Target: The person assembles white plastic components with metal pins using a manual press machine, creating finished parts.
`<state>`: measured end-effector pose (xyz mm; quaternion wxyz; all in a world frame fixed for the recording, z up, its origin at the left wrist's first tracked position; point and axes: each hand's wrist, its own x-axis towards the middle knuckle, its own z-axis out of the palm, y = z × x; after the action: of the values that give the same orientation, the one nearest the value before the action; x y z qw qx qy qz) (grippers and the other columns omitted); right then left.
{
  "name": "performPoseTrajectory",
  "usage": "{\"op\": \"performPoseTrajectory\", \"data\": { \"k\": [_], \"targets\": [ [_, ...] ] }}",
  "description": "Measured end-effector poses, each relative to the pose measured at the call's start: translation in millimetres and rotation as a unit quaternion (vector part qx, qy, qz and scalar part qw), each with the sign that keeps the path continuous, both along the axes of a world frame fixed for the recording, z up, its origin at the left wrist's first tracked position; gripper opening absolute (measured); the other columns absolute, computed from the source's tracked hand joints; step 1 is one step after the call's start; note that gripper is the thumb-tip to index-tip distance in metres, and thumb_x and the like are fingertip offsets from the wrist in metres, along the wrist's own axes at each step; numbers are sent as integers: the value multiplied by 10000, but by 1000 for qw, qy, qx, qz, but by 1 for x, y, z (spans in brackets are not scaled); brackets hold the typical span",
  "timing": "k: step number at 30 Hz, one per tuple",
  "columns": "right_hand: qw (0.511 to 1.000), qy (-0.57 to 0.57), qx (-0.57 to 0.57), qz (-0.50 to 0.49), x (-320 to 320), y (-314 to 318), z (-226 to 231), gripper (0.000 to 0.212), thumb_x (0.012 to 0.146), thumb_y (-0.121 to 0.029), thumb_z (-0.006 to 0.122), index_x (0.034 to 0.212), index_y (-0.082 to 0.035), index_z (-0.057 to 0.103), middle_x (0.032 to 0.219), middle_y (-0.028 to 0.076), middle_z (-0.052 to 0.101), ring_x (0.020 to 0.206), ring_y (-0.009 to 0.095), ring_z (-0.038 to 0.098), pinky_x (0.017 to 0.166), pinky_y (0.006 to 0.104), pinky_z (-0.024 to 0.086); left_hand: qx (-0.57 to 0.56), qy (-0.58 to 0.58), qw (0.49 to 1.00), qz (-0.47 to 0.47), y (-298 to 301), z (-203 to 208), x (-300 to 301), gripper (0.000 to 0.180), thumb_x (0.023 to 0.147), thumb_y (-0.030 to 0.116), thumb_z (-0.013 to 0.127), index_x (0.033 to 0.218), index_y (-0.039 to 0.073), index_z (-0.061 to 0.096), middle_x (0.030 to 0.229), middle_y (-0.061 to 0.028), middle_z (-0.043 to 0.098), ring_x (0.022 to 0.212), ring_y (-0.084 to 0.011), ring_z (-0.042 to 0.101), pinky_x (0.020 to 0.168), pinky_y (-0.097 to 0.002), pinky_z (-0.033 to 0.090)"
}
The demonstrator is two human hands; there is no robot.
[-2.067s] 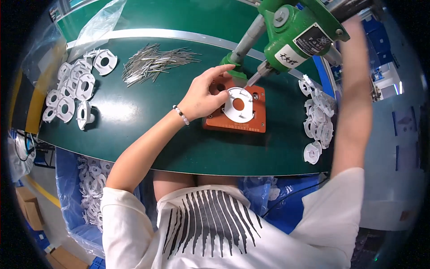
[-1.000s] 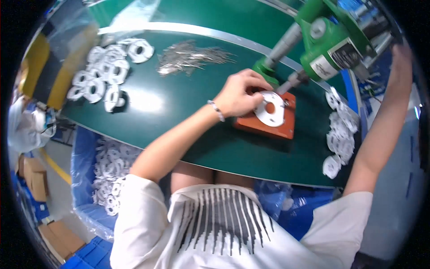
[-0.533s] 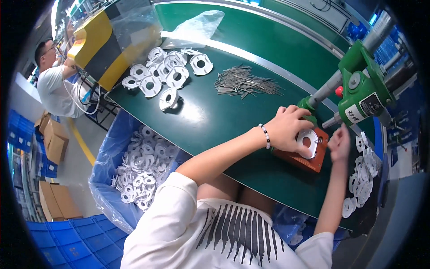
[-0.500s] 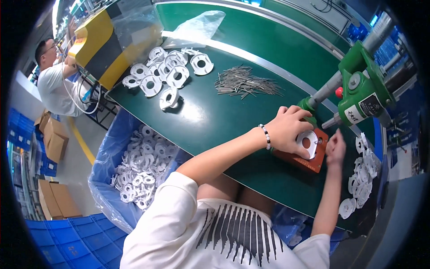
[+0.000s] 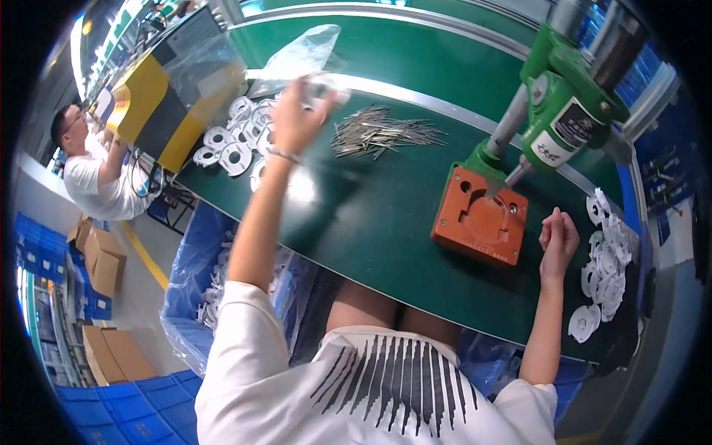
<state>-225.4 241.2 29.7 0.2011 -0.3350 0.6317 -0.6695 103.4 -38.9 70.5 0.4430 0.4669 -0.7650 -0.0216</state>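
My left hand [image 5: 299,122], smeared by motion, is raised over the far left part of the table. Its fingers are closed on a white plastic ring-shaped part [image 5: 328,87], also blurred. Below and left of it lies a pile of similar white parts [image 5: 235,157]. On the right, my right hand [image 5: 558,236] is held with curled fingers beside the orange fixture block [image 5: 486,248]; whatever it may hold is hidden. The block's shaped recess has no white part in it. Above the recess stands the green press [image 5: 545,111], its rod tip pointing down.
Thin metal pins [image 5: 382,133] lie heaped mid-table. More white parts [image 5: 607,259] are stacked along the right edge. A blue-lined bin [image 5: 185,311] with white parts stands below the table's left. A co-worker [image 5: 104,170] sits at far left by a yellow-black machine [image 5: 148,111].
My left hand has left the fixture and swung far left to the pile's side. The white part is out of the block. My right hand has moved slightly away from the block.
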Motion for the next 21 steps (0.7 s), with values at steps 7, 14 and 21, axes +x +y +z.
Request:
{"op": "performPoseTrajectory", "data": {
  "k": [7,14,21],
  "targets": [
    [896,436,-59,-59,42,49,-5,178,729,-24,644,615,-63,513,547,68,497,479,244,500,456,314,392,128,-289,946,71,-206,-26,181,623,834,582,415,1200,92,534,1190,-173,547,1103,-336,518,903,-414,408],
    [776,519,179,-309,4,157,-11,231,652,-103,717,840,-58,590,972,82,569,1017,306,494,875,401,381,66,-301,908,284,-197,-44,63,664,851,614,352,1291,127,455,1316,-180,427,1199,-335,421,974,-415,341],
    [762,431,326,-356,-4,184,-26,390,639,-224,755,937,-37,588,1166,129,501,1062,339,456,884,426,382,-289,-26,952,-98,-61,-5,-44,364,864,217,577,1195,72,538,1260,-134,486,1085,-285,535,858,-368,454]
  ]
}}
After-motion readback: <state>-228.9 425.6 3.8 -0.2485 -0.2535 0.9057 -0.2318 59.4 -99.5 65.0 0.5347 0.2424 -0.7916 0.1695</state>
